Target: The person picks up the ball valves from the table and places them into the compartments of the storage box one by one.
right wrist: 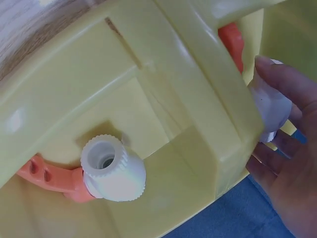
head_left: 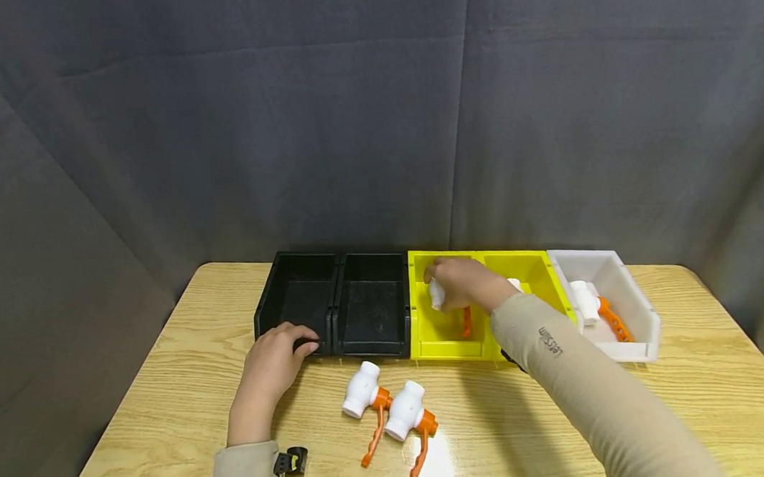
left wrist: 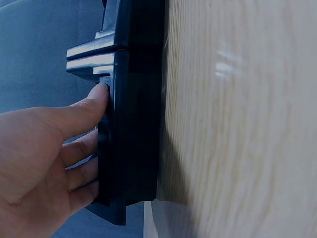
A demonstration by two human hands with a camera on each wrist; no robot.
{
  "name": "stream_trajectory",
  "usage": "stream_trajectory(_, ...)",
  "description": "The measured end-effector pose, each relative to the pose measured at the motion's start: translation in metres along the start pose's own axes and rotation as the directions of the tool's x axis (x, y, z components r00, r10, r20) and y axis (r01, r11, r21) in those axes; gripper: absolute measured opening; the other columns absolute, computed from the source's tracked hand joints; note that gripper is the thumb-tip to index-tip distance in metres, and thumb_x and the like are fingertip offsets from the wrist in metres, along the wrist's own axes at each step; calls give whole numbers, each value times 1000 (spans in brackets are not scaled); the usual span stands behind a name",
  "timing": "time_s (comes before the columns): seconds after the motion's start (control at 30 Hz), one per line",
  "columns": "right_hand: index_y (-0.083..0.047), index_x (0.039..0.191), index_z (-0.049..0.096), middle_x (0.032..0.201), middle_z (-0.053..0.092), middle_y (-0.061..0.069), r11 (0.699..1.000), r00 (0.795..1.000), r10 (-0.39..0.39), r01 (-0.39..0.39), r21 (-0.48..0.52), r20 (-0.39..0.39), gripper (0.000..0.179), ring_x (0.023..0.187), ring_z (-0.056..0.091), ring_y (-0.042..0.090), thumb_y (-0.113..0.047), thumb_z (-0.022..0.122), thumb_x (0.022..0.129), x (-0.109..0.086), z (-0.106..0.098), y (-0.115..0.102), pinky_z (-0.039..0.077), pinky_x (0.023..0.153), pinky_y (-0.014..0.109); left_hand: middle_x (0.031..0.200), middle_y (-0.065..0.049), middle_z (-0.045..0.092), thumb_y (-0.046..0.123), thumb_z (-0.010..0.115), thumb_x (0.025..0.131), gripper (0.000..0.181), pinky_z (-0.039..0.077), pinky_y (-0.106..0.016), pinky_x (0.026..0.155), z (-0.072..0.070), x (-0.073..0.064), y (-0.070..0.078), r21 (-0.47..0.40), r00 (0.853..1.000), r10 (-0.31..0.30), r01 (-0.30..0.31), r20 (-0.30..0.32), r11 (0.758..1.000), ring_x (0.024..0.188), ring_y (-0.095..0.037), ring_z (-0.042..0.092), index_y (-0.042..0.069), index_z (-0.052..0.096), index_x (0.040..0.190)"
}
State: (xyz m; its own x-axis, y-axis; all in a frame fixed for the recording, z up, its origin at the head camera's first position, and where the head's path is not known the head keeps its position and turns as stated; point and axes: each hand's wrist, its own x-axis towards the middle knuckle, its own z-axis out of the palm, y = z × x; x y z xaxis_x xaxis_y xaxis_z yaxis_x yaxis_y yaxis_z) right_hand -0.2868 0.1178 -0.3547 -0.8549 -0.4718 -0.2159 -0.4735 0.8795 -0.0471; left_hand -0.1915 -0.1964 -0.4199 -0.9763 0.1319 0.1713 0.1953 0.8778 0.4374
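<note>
My right hand [head_left: 463, 281] holds a white plastic ball valve [right wrist: 271, 101] inside the left yellow bin [head_left: 436, 349]. The valve's orange handle [head_left: 467, 322] points down toward the bin floor. In the right wrist view my thumb lies along the white body and the fingers are partly behind it. My left hand [head_left: 275, 363] is at the front wall of the leftmost black bin [left wrist: 131, 139], thumb on the rim and fingers hooked behind it. Two more ball valves, one on the left [head_left: 362, 389] and one on the right [head_left: 406, 410], lie on the table between my arms.
A second black bin [head_left: 373, 345] stands beside the first. The right yellow bin [head_left: 555, 276] contains a ball valve [right wrist: 116, 171], and the white bin [head_left: 647, 325] another valve [head_left: 585, 302]. All bins form one row on the wooden table [head_left: 152, 423], before a grey curtain [head_left: 325, 140].
</note>
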Motion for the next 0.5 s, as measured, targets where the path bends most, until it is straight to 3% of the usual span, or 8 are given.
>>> stream_trajectory(0.5,-9,123,65,107,58,9,996,999,2,2,-89,35,53,85,58,25,-13,86,75,2,9,-6,55,84,39,107,-10,68,20,71,93,15,49,-54,92,2,1,0,-6,1000,-11,11,6,1000,105,-36,63,14,75,105)
